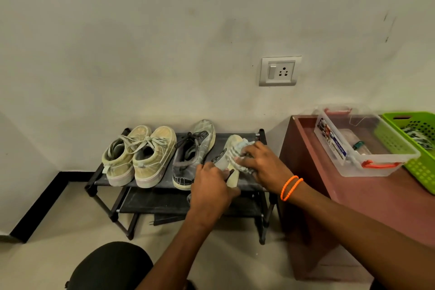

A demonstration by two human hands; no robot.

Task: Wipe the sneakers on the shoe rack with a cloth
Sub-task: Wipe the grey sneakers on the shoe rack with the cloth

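On the rack (237,186), right of the grey sneaker (190,160), my left hand (211,186) has its fingers clamped on a tipped sneaker (231,146); my right hand (261,163) fingers clutch the cloth (237,152) against it.

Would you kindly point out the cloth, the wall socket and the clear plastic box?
cloth (237,151), head view, on its ribbed folds.
wall socket (280,71), head view, on its faceplate.
clear plastic box (329,141), head view, on its labelled side wall.

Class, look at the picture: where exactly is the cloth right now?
In the head view, the cloth is at the right end of the shoe rack's top shelf, under the right hand, pressed against the sneaker tipped on its side.
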